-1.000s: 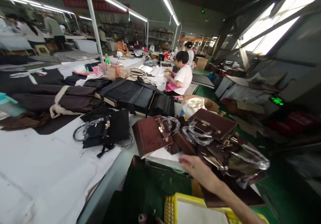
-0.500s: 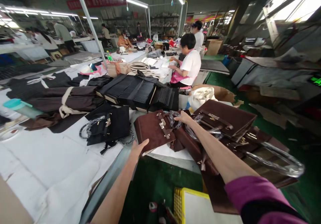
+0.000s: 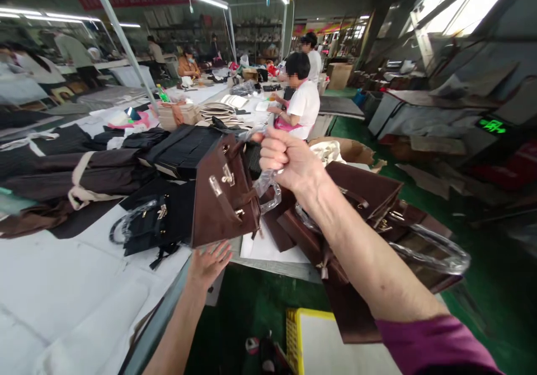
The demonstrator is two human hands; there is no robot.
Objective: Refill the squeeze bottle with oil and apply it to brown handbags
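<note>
From right fingers [image 3: 273, 159], brown handbag [image 3: 223, 196], contents hidden

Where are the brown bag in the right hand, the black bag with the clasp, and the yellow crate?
Brown bag [image 3: 222, 200]: head view, middle of its front.
Black bag [image 3: 177, 221]: head view, body beside the clasp.
Yellow crate [image 3: 299, 338]: head view, left rim.
</note>
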